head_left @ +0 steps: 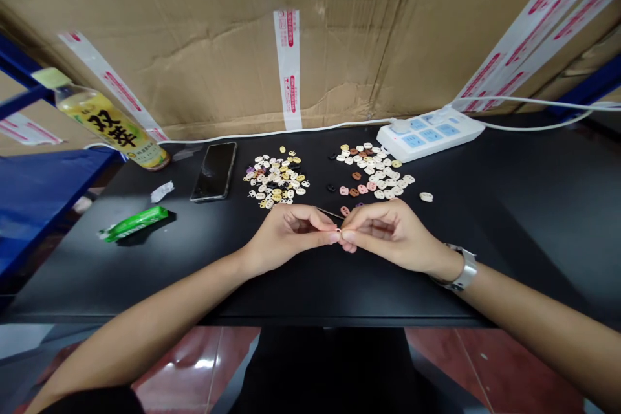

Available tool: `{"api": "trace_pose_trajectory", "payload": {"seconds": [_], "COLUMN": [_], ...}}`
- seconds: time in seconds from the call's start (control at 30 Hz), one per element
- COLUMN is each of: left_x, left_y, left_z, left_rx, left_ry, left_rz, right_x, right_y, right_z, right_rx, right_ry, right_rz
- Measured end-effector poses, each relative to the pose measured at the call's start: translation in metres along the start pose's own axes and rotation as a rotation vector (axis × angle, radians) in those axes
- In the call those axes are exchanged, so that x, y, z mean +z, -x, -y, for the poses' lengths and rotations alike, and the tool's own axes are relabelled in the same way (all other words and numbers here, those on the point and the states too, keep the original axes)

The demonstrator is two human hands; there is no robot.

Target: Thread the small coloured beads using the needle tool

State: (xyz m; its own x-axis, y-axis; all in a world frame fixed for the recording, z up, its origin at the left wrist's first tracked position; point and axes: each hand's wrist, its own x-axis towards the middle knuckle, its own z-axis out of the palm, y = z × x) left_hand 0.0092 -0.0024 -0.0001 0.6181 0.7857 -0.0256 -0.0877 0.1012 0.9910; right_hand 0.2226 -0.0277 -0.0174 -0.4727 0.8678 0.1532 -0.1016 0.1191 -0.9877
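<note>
My left hand [301,233] and my right hand [388,233] meet over the black table [291,291], fingertips almost touching. Thumbs and forefingers of both pinch a tiny pale pink piece [338,231], mostly covered by the fingers. A thin dark rod [330,213] shows between the hands; I cannot tell whether it is held or lying on the table. Beyond my left hand is a mixed pile of small oval two-holed pieces [276,182] in white, yellow, black and other colours. Beyond my right hand lie similar white pieces [388,178], with pink pieces [344,191] and brown ones nearer.
A phone [215,171], a green wrapped packet [136,223], a crumpled white scrap [162,191] and a yellow drink bottle [109,119] are on the left. A white power strip [431,132] with cables sits at the back right. Taped cardboard [218,45] stands behind the table.
</note>
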Motion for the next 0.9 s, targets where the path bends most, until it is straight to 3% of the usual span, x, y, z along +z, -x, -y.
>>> {"api": "trace_pose_trajectory", "payload": {"seconds": [0.27, 0.9], "left_x": [-0.0025, -0.0024], "left_y": [-0.0031, -0.003], "left_z": [0.0037, 0.0019], "left_rx": [0.009, -0.03], "left_ry": [0.019, -0.022], "left_rz": [-0.069, -0.132], "right_x": [0.0012, 0.0012], "right_y": [-0.0031, -0.0038], "right_z": [0.0073, 0.0052], "right_rx": [0.012, 0.054], "right_ry": [0.04, 0.03], "right_rz": [-0.095, -0.135]}}
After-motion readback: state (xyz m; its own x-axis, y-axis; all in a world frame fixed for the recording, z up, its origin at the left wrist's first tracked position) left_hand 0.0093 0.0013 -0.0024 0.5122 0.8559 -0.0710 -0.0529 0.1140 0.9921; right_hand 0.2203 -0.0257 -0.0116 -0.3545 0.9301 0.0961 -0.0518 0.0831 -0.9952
